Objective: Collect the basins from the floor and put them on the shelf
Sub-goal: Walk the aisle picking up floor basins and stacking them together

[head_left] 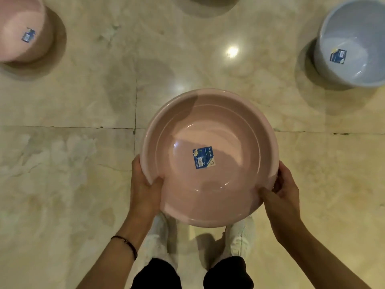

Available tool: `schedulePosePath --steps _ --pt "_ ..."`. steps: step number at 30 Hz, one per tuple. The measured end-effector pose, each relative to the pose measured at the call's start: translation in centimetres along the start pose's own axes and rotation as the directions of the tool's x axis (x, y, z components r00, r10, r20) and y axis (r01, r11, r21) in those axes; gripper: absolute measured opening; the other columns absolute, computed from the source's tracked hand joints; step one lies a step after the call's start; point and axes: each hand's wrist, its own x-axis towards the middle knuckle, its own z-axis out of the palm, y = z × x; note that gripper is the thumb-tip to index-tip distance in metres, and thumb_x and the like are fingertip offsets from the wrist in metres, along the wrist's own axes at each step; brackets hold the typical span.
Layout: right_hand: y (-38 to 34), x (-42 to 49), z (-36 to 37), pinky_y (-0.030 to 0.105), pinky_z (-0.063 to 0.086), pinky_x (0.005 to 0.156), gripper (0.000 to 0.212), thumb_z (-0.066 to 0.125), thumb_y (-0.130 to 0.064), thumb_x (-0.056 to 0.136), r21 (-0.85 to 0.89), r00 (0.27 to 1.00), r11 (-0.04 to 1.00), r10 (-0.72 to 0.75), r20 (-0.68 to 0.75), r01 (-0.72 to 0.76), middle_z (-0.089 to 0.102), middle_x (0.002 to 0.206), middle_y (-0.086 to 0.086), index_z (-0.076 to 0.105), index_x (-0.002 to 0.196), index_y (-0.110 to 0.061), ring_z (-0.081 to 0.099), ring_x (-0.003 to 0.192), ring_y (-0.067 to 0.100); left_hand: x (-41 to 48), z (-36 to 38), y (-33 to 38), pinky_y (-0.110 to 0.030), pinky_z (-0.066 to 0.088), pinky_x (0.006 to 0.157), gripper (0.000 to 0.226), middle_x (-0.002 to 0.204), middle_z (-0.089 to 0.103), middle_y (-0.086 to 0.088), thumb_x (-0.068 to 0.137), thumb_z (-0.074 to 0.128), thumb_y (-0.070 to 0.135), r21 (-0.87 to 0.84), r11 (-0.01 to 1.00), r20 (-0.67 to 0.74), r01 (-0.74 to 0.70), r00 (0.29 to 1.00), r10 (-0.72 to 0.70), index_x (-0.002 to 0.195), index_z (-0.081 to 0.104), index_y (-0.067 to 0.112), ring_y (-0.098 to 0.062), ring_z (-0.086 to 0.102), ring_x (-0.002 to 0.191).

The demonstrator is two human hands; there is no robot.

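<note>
A round pink basin (225, 130) with a blue label in its bottom is held above the floor in front of me. My left hand (144, 184) grips its near left rim, thumb inside the bowl. My right hand (280, 189) grips the near right rim with fingers curled round the edge. A second pink basin (19, 32) stands on the floor at the far left, and a pale blue basin (352, 44) stands at the far right. No shelf is in view.
The floor is glossy beige marble tile (83, 101) with grout lines and lamp reflections. A dark round shape (212, 3), cut off by the top edge, lies ahead. My white shoes (242, 236) stand directly below the held basin.
</note>
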Motion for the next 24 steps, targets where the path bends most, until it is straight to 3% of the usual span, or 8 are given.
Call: schedulePosePath --steps 3,8,12,15,19,24 --pt "2.9 1.9 0.7 0.037 0.060 0.095 0.085 0.060 0.025 0.085 -0.022 1.000 0.999 -0.022 0.006 0.023 0.068 0.134 -0.010 0.054 0.143 -0.037 0.065 0.123 0.010 1.8 1.3 -3.0 -0.014 0.051 0.077 0.067 0.122 0.060 0.021 0.097 0.066 -0.002 0.011 1.000 -0.011 0.003 1.000 -0.003 0.149 0.043 0.034 0.009 0.060 0.104" --pt "5.9 3.6 1.7 0.018 0.063 0.083 0.086 0.060 0.025 0.087 -0.069 0.999 0.997 -0.045 0.022 0.046 0.065 0.130 -0.019 0.052 0.144 -0.038 0.065 0.117 0.000 3.2 2.1 -6.3 -0.023 0.051 0.091 0.067 0.131 0.060 0.012 0.100 0.064 0.000 0.001 1.000 -0.038 0.004 0.999 -0.004 0.153 0.040 0.033 0.003 0.058 0.117" --pt "7.0 4.2 2.3 0.026 0.058 0.086 0.089 0.058 0.024 0.085 -0.105 0.999 0.994 -0.029 0.014 0.031 0.067 0.120 -0.028 0.053 0.128 -0.054 0.066 0.110 -0.006 3.4 2.4 -7.9 -0.018 0.051 0.084 0.066 0.124 0.061 0.023 0.101 0.064 0.001 0.017 0.999 -0.036 0.039 0.999 -0.038 0.151 0.042 0.038 0.015 0.061 0.102" --pt "8.1 4.5 2.5 0.027 0.059 0.083 0.090 0.057 0.023 0.085 -0.126 1.000 0.992 -0.011 0.024 0.014 0.070 0.113 -0.032 0.054 0.126 -0.058 0.067 0.108 -0.004 3.8 2.5 -9.0 -0.024 0.055 0.089 0.067 0.126 0.063 0.019 0.101 0.063 0.000 0.019 0.999 -0.018 0.051 0.999 -0.051 0.154 0.042 0.036 0.006 0.062 0.109" --pt "9.8 4.6 2.5 0.036 0.062 0.089 0.088 0.058 0.023 0.086 -0.129 0.999 0.992 -0.010 0.044 0.016 0.070 0.123 -0.020 0.055 0.142 -0.045 0.068 0.114 0.005 4.2 2.9 -10.2 -0.038 0.055 0.102 0.071 0.136 0.061 0.012 0.102 0.063 -0.001 0.025 0.999 0.001 0.036 0.999 -0.036 0.155 0.040 0.040 -0.006 0.061 0.122" --pt "11.6 5.1 2.9 0.046 0.061 0.095 0.087 0.058 0.019 0.089 -0.139 0.998 0.990 -0.026 0.058 0.033 0.067 0.134 -0.007 0.048 0.155 -0.036 0.064 0.124 0.021 5.3 3.4 -11.4 -0.048 0.052 0.112 0.075 0.142 0.059 0.011 0.101 0.063 -0.001 0.023 0.999 0.026 0.026 0.999 -0.027 0.158 0.037 0.040 -0.008 0.059 0.128"
